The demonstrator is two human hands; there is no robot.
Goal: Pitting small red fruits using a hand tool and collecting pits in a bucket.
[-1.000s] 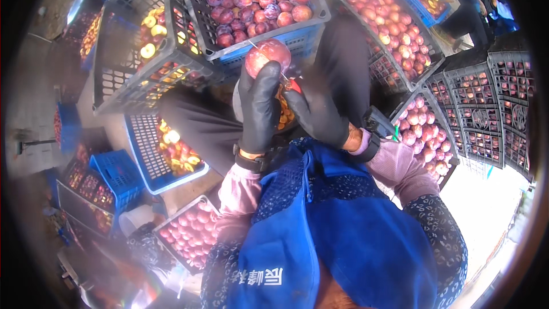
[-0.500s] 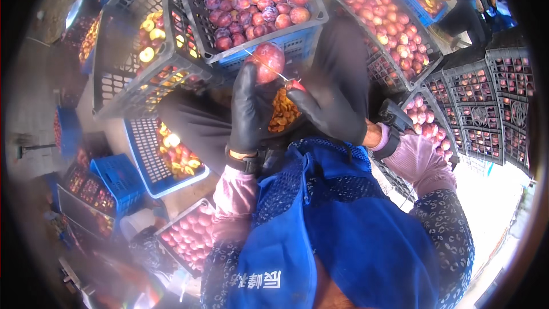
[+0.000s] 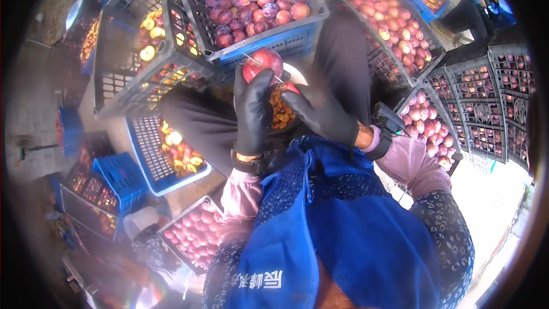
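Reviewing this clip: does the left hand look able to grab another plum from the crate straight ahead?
Probably not as it stands: the left hand already holds a plum. The open-topped crate is close ahead, though, with nothing apparent blocking it.

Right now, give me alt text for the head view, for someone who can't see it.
A black-gloved left hand holds a round red fruit while the gloved right hand holds a thin red-handled tool against it. Below the hands sits a pale container of orange-brown pieces, and crates of fruit stand around.
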